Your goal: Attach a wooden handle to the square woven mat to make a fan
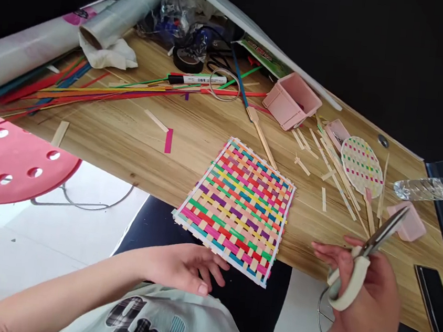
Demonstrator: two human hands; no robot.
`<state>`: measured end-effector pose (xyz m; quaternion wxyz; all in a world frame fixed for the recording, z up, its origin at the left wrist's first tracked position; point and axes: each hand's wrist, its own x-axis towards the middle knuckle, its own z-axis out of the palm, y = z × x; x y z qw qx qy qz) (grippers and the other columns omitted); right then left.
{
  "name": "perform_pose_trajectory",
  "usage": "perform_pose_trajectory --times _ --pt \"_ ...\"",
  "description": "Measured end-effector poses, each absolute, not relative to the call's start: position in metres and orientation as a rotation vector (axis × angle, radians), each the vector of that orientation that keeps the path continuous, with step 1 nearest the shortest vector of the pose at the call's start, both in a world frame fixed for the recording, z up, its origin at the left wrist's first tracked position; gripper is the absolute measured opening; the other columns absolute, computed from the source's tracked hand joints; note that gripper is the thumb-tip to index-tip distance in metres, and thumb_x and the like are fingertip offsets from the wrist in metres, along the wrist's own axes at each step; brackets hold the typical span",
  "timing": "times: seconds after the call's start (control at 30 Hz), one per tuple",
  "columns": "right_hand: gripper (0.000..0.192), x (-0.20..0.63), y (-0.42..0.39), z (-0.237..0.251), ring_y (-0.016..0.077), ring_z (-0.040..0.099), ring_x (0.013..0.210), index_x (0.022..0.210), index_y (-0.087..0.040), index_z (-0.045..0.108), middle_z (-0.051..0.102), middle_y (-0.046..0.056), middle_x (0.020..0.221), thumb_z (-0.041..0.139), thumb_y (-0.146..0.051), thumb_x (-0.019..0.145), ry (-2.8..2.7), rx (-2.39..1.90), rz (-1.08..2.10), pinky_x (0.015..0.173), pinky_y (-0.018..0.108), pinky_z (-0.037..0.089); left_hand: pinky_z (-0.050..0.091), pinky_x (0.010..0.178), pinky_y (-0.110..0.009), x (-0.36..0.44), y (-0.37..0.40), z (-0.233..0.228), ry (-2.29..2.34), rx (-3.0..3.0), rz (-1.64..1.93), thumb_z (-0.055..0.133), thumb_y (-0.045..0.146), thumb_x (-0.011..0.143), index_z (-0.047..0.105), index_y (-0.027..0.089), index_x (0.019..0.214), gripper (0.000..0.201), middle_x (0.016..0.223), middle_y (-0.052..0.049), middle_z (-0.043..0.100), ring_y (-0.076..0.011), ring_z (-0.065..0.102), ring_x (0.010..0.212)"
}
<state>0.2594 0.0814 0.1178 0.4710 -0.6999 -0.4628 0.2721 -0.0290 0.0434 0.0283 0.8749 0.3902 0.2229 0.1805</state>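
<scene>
My right hand (pixel 368 308) grips a pair of scissors (pixel 384 230) by its cream handles, with the blades pointing up and away to the right. The blades look nearly closed. Over my lap, my left hand (pixel 191 266) has its fingers loosely apart and holds nothing. Just beyond it, a square woven panel (pixel 241 205) of coloured and pale strips overhangs the table's front edge. White edging runs along its sides, and bits of strip stick out past them. A wooden stick (pixel 262 141) meets its far edge; whether it is attached cannot be made out.
Strip offcuts (pixel 323 199) lie near a round woven fan (pixel 362 165) on the right. Behind are a pink bin (pixel 291 102), a marker (pixel 199 80) and long coloured strips (pixel 134 92). A bottle (pixel 433 187) and a phone (pixel 436 310) are far right; a red stool (pixel 19 166) is left.
</scene>
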Motion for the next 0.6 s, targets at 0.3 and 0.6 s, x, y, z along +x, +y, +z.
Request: perform_pose_trajectory --times 0.3,0.6 --pt "0.039 0.32 0.12 0.105 0.0269 0.065 0.077 0.111 -0.023 0.056 0.07 0.006 0.088 0.06 -0.038 0.074 -1.62 -2.534 0.307 0.068 0.037 0.047 0.05 0.057 -0.027 -0.069 0.039 0.059 1.217 0.885 0.886 0.062 0.06 0.079 0.075 0.021 0.066 0.043 0.062 -0.006 0.072 -0.0189 0.065 0.059" --pt "0.021 0.314 0.182 0.135 0.0277 0.066 0.079 0.098 -0.018 0.063 0.071 0.012 0.09 0.049 -0.023 0.084 -2.305 -2.787 0.319 0.062 0.033 0.044 0.052 0.061 -0.025 -0.093 0.05 0.051 1.232 0.911 0.847 0.051 0.056 0.089 0.074 0.018 0.089 0.044 0.076 -0.007 0.075 -0.0184 0.068 0.068"
